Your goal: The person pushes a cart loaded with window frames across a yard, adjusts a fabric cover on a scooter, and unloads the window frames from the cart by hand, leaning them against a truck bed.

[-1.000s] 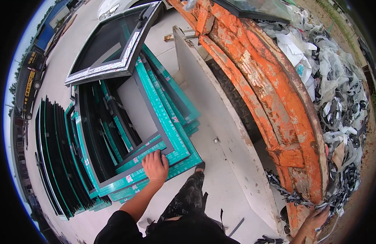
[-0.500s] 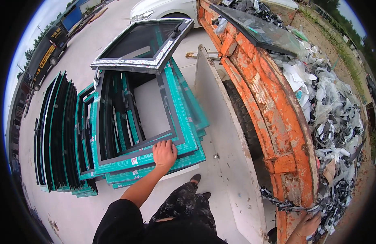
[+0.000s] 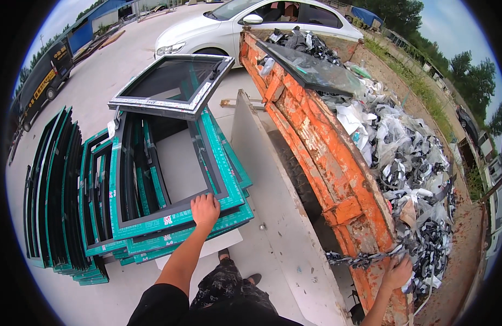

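My left hand [image 3: 205,209] grips the near edge of the top window frame [image 3: 169,163], a dark frame wrapped in teal protective film, on a stack of similar frames. A glazed sash [image 3: 172,84] lies tilted across the far end of that stack. My right hand [image 3: 396,273] rests on the rusty rim of an orange skip [image 3: 338,174], its fingers closed on a strip of grey plastic scrap. The skip is filled with torn grey and white film and a glass pane.
A grey board [image 3: 272,217] leans against the skip between it and the stack. More teal frames [image 3: 55,190] stand on edge at the left. A white car [image 3: 251,24] is parked behind; a dark van [image 3: 39,87] is far left. My feet stand on concrete.
My head has lifted, bringing the car and the skip's contents into view. My left hand stays on the top frame's near edge; my right hand stays at the skip's rim.
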The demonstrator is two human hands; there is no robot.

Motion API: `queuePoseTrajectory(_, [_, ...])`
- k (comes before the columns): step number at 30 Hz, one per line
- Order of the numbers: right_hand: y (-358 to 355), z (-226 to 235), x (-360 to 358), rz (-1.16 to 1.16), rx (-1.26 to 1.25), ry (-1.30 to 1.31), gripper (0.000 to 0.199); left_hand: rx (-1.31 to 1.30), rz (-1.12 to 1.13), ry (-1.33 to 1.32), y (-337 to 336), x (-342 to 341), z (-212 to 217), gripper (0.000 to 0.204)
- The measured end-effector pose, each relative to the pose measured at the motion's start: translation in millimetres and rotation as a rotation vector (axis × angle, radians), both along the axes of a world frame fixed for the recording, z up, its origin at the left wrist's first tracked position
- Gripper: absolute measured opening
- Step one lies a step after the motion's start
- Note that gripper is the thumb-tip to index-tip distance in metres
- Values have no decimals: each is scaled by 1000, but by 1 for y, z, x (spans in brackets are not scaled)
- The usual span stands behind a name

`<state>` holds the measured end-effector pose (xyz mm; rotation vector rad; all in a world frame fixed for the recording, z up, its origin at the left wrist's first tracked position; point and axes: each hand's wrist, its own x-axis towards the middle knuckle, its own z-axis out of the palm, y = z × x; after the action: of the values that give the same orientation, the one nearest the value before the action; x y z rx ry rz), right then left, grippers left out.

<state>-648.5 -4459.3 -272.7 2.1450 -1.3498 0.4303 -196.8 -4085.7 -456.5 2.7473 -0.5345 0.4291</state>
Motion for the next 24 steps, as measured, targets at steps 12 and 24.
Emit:
queuePoseTrajectory(12, [26,7,63,-66,151,-401,44,-86,-185,253,-8,-60,-7,21])
queuePoseTrajectory(24, [128,-67,472,1329,863,-37,42,29,65,260,76,-118,39,25])
